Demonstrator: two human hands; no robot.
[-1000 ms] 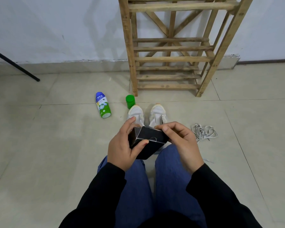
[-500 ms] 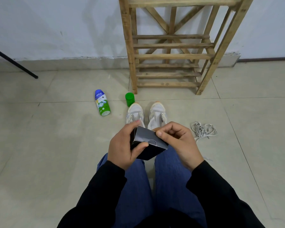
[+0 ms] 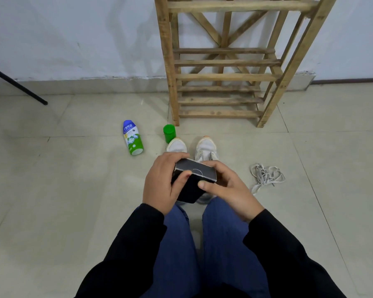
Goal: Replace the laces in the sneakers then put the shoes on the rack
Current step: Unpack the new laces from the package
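Note:
A small black cardboard box (image 3: 194,175) is held over my knees. My left hand (image 3: 162,183) grips its left side, thumb on the front face. My right hand (image 3: 228,188) holds its right end, thumb pressed near the closed top flap. Two white sneakers (image 3: 206,147) stand side by side on the floor just beyond my hands, toes toward the rack; their rear parts are hidden by my hands and the box. A heap of pale loose laces (image 3: 265,175) lies on the tiles to the right. The wooden shoe rack (image 3: 224,76) stands against the wall ahead.
A blue-and-green bottle (image 3: 132,137) lies on its side on the floor at left. A green cup-like cap (image 3: 169,133) stands by the rack's left leg. A black tripod leg (image 3: 17,86) slants in from the far left. My knees in blue trousers (image 3: 202,244) fill the bottom.
The box's top flap has gone from raised to folded shut. My right hand shifted from the flap's edge to the box's right end. The camera drifted slightly down.

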